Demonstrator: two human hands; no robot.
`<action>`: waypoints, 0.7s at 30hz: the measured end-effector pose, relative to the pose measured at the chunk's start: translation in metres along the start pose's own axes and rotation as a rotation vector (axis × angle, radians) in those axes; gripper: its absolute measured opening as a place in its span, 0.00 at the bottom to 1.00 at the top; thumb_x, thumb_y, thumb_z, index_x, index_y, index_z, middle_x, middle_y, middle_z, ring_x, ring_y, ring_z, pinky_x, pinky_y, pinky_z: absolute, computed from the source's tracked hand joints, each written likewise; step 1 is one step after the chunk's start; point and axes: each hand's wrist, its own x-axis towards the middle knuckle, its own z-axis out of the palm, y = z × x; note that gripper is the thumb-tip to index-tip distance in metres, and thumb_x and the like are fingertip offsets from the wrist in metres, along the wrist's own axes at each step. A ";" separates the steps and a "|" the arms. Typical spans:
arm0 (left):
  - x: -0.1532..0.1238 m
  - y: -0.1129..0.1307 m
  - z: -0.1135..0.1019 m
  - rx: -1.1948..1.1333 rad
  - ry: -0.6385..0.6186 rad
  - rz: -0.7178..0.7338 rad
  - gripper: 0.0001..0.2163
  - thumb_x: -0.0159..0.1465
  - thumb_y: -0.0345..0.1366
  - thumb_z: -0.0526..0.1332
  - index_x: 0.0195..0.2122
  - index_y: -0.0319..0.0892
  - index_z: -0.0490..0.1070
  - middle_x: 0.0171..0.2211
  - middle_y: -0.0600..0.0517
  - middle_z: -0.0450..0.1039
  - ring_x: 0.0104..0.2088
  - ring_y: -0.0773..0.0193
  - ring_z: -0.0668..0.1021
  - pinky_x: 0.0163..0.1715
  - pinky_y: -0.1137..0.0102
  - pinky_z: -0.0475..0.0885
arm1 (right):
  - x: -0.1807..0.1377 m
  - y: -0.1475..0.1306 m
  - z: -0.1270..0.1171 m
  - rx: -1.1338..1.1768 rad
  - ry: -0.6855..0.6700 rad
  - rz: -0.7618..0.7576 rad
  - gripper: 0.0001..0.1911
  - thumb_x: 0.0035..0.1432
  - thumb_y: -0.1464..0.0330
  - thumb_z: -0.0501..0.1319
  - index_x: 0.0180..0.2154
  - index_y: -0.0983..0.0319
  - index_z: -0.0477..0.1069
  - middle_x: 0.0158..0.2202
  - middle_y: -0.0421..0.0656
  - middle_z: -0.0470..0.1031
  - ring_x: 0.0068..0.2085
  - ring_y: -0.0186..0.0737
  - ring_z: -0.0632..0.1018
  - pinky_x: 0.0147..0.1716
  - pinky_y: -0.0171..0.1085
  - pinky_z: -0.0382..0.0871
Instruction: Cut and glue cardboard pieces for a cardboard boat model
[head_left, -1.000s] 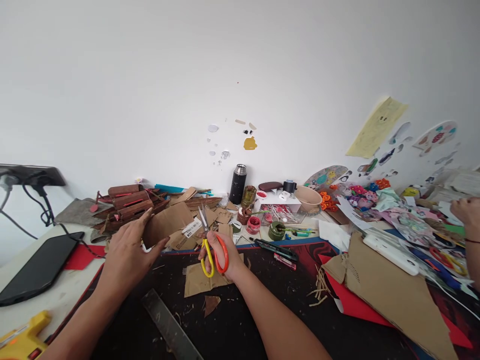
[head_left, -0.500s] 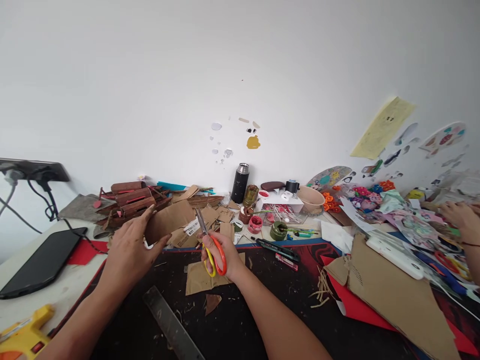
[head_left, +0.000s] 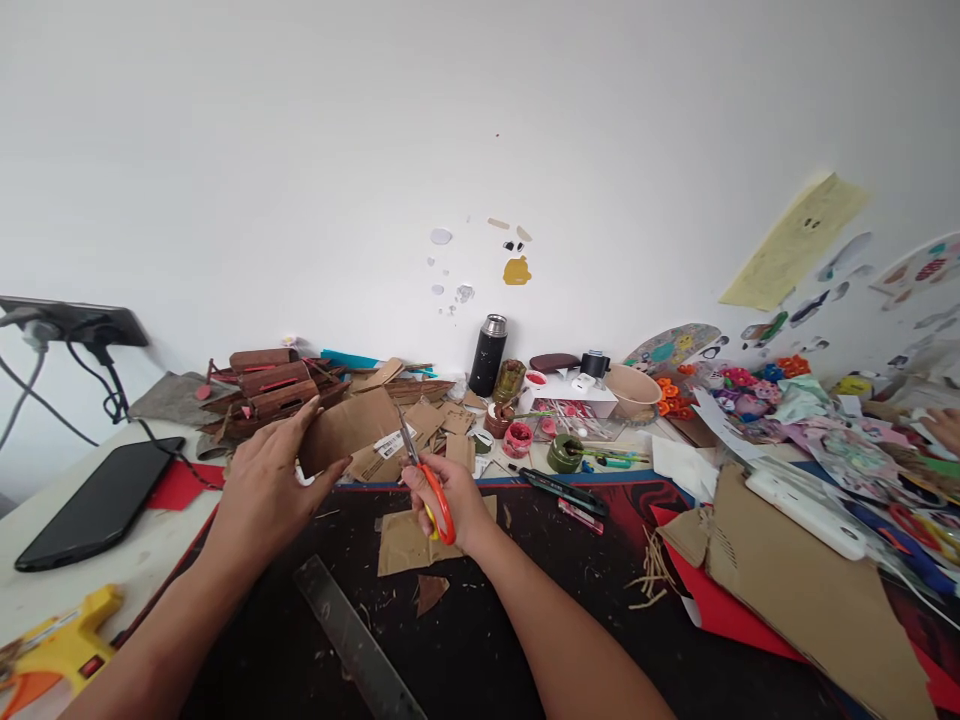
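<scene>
A bent piece of brown cardboard point(head_left: 352, 428) stands in the grip of my left hand point(head_left: 262, 490), its fingers behind the left end and the thumb below. My right hand point(head_left: 454, 505) is closed round the handles of scissors point(head_left: 437, 500), one loop orange and the other yellow. The blades point up and away, close to the right end of the cardboard; whether they touch it I cannot tell. Below my hands a flat cardboard rectangle point(head_left: 409, 545) lies on the dark mat, with a small brown scrap point(head_left: 432, 594) and a metal ruler point(head_left: 356, 635) nearer me.
A yellow glue gun point(head_left: 67, 640) and a black phone point(head_left: 97, 505) lie at left. Brown boat models point(head_left: 274, 385), paint jars point(head_left: 517, 438) and a black flask point(head_left: 490, 355) line the wall. A utility knife point(head_left: 562, 490) and large cardboard point(head_left: 795, 580) lie right. Another person's hand point(head_left: 946, 428) shows far right.
The view has shifted slightly. My right hand has turned the scissors a little, so the yellow loop shows less. The other person's hand has slid mostly out of view at right.
</scene>
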 end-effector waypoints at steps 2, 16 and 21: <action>0.000 -0.001 0.000 0.015 -0.005 0.005 0.35 0.69 0.54 0.58 0.75 0.49 0.58 0.61 0.37 0.77 0.60 0.34 0.78 0.58 0.44 0.71 | 0.000 -0.001 0.000 -0.006 0.011 0.005 0.41 0.51 0.37 0.72 0.50 0.65 0.79 0.20 0.30 0.68 0.12 0.28 0.65 0.10 0.29 0.59; 0.001 0.002 -0.008 0.026 -0.020 0.045 0.33 0.70 0.55 0.56 0.74 0.50 0.58 0.62 0.38 0.76 0.61 0.36 0.77 0.58 0.44 0.71 | 0.002 0.004 0.000 -0.052 0.029 -0.001 0.34 0.56 0.42 0.73 0.50 0.63 0.80 0.18 0.30 0.66 0.13 0.28 0.63 0.11 0.30 0.57; 0.001 0.001 -0.007 0.010 -0.008 0.054 0.34 0.70 0.55 0.57 0.75 0.51 0.58 0.62 0.37 0.76 0.60 0.34 0.77 0.57 0.40 0.71 | 0.003 0.006 0.000 -0.045 0.046 0.002 0.32 0.55 0.43 0.74 0.48 0.62 0.81 0.18 0.31 0.65 0.13 0.28 0.62 0.10 0.31 0.57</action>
